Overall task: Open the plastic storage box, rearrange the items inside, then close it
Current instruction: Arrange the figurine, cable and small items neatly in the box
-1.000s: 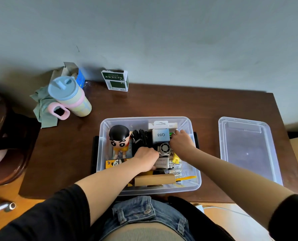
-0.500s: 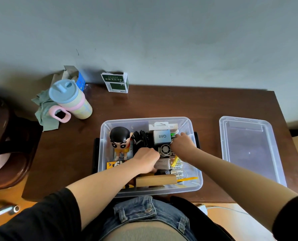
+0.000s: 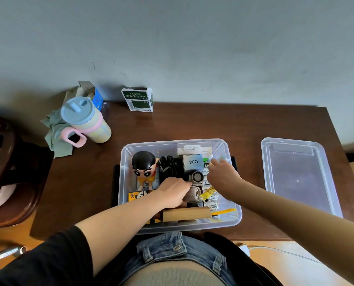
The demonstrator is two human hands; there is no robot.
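Observation:
The clear plastic storage box [image 3: 123, 162] stands open at the table's near edge. Its clear lid [image 3: 295, 176] lies flat to the right. Inside are a cartoon figure [image 3: 144, 168], a black cable [image 3: 170, 165], a grey Q88 box [image 3: 192, 162], a small round fan [image 3: 197, 176], batteries [image 3: 212, 198], a yellow tube [image 3: 208, 193] and a wooden block [image 3: 186, 214]. My left hand [image 3: 172, 193] is in the box's middle, its fingers curled down against the fan's beige body; what they hold is hidden. My right hand [image 3: 223, 174] reaches to the back right, fingertips touching a small green and white item [image 3: 208, 158].
A pastel tumbler [image 3: 85, 122] with a pink handle lies on a green cloth [image 3: 56, 135] at the back left. A green and white carton [image 3: 138, 100] stands by the wall. A dark wooden chair [image 3: 9, 172] is left of the table. Bare table shows between box and lid.
My right hand has shifted a little within the box's right side and is again by the green item. My left hand has stayed in place.

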